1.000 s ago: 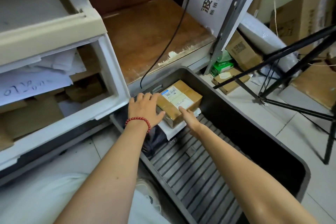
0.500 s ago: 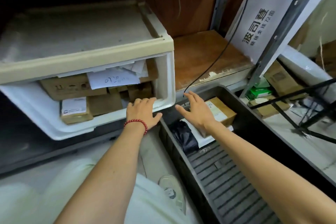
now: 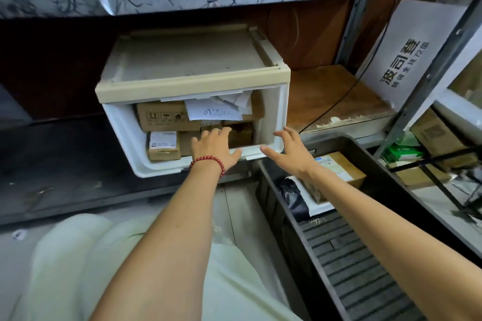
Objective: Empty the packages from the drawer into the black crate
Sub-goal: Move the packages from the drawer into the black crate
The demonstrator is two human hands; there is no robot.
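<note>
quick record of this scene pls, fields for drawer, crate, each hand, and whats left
drawer: white drawer, several cardboard packages inside, handwritten paper slip over them
crate: black crate right of it, holds a labelled box and a black bag
left: left hand, fingers straight, reaching into the drawer, holding nothing
right: right hand open at the drawer's right front corner
left to do: drawer not yet emptied

Soft, even indoor light; deep shadow under the shelf at left. Wide-angle bending bows the edges, and the upper-left corner smears with motion blur.
</note>
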